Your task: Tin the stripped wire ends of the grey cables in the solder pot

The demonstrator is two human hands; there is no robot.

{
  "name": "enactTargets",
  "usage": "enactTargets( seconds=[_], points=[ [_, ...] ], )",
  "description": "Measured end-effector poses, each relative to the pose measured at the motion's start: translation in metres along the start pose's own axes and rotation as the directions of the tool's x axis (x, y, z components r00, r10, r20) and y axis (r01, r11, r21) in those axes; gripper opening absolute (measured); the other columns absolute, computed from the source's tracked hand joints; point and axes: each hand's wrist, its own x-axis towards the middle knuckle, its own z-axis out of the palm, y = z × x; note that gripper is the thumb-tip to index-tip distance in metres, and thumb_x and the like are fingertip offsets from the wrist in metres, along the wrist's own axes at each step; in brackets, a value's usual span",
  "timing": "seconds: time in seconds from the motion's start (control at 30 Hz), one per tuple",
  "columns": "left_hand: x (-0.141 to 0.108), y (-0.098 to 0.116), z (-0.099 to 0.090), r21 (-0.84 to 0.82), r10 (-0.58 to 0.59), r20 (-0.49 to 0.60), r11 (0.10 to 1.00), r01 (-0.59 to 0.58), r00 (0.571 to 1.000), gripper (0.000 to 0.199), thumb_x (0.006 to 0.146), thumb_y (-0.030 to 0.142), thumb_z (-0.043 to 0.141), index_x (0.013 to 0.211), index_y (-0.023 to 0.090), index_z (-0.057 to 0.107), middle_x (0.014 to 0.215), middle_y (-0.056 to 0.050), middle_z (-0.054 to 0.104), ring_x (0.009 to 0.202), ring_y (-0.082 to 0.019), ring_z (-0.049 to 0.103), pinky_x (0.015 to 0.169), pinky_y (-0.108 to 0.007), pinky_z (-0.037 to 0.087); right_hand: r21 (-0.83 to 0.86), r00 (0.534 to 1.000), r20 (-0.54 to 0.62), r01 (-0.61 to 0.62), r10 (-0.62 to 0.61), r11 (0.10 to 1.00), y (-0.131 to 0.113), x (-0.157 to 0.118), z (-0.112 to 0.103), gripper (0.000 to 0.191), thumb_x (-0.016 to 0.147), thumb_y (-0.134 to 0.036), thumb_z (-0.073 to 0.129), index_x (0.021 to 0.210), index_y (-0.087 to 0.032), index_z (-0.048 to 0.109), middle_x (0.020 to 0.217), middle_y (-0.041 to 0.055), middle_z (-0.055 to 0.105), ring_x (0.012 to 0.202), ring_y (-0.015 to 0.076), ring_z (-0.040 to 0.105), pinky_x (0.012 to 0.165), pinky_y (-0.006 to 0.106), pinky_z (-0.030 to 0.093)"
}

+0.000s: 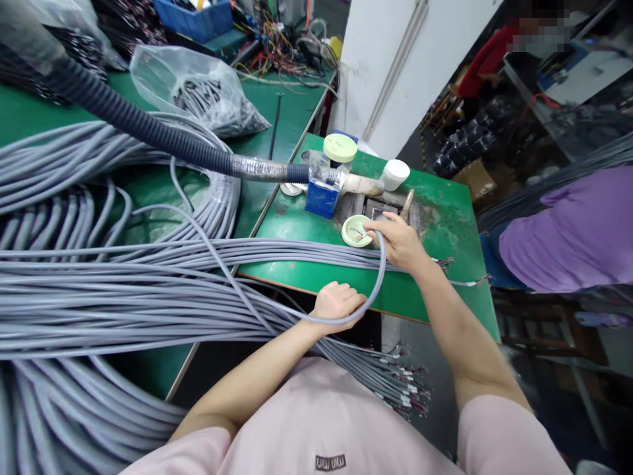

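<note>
My right hand point(398, 243) pinches a grey cable point(382, 264) close to its stripped end. Thin bare wires at that end hang over a small pale-green round dish point(350, 232) on the green bench. The same cable bends down in a loop to my left hand point(339, 302), which is closed around it at the bench's near edge; its thumb is mostly hidden. Beneath my right hand passes a bundle of grey cables point(297, 251). Just beyond my fingers is a dark square pot point(383, 214) in a worn metal surround, partly covered by the hand.
A ribbed hose point(163, 135) arches from the upper left, its nozzle resting by a blue box point(321, 199). A white jar point(395, 174) and a green-lidded jar point(340, 149) stand behind. Coiled cables point(225, 198) fill the left table. A person in purple point(568, 231) is at right.
</note>
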Motion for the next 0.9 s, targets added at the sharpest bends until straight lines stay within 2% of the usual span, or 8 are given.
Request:
enactTargets(
  seconds=[0.2,0.33,0.43,0.57,0.67,0.9],
  points=[
    [0.0,0.0,0.001,0.04,0.024,-0.059,0.999,-0.021,0.998,0.021,0.089,0.028,0.049,0.084,0.018,0.067,0.06,-0.002,0.058,0.06,-0.014,0.048,0.057,-0.033,0.023,-0.084,0.998,0.012,0.063,-0.062,0.995,-0.005,0.002,-0.002,0.02,0.089,-0.026,0.05,0.097,-0.022,0.068,0.084,0.0036,0.075,0.074,0.0177,0.067,0.103,0.046,0.039],
    [0.001,0.002,0.0,0.098,0.046,-0.083,0.995,-0.037,0.995,0.02,0.09,0.029,0.05,0.082,0.019,0.066,0.06,0.0,0.058,0.058,-0.013,0.049,0.057,-0.032,0.024,-0.16,0.994,-0.084,0.049,-0.064,0.986,-0.012,0.008,-0.019,0.023,0.092,-0.028,0.046,0.1,-0.021,0.066,0.094,0.0046,0.074,0.085,0.0193,0.067,0.101,0.043,0.04],
    [0.002,0.004,-0.002,0.101,0.029,-0.088,0.995,-0.02,0.996,0.019,0.09,0.029,0.05,0.083,0.02,0.066,0.06,0.0,0.059,0.058,-0.013,0.049,0.057,-0.032,0.025,-0.232,0.984,-0.177,-0.041,0.0,0.972,-0.009,0.017,-0.037,0.024,0.092,-0.029,0.045,0.097,-0.021,0.067,0.094,0.0048,0.073,0.088,0.0213,0.065,0.095,0.041,0.042],
    [0.002,0.004,-0.001,0.074,0.04,-0.104,0.997,-0.033,0.994,0.016,0.089,0.027,0.053,0.084,0.019,0.066,0.061,0.0,0.061,0.059,-0.012,0.051,0.058,-0.031,0.027,-0.323,0.966,-0.213,-0.21,0.146,0.923,0.013,0.028,-0.052,0.024,0.089,-0.027,0.045,0.091,-0.019,0.068,0.079,0.0051,0.07,0.078,0.022,0.062,0.077,0.035,0.044],
    [0.003,0.003,-0.001,0.071,0.054,-0.107,0.996,-0.047,0.993,0.014,0.088,0.025,0.055,0.084,0.018,0.066,0.059,0.001,0.061,0.058,-0.012,0.051,0.056,-0.031,0.026,-0.347,0.944,-0.214,-0.315,0.252,0.883,0.036,0.032,-0.053,0.024,0.088,-0.025,0.046,0.089,-0.018,0.068,0.077,0.006,0.07,0.075,0.0223,0.06,0.068,0.032,0.04],
    [0.005,0.006,-0.002,0.07,0.056,-0.099,0.996,-0.049,0.993,0.01,0.087,0.023,0.058,0.084,0.018,0.066,0.06,0.001,0.061,0.057,-0.012,0.05,0.057,-0.03,0.027,-0.35,0.9,-0.154,-0.436,0.408,0.829,0.061,0.035,-0.043,0.025,0.085,-0.022,0.045,0.09,-0.016,0.069,0.086,0.0097,0.071,0.082,0.0252,0.061,0.069,0.033,0.037]
  ],
)
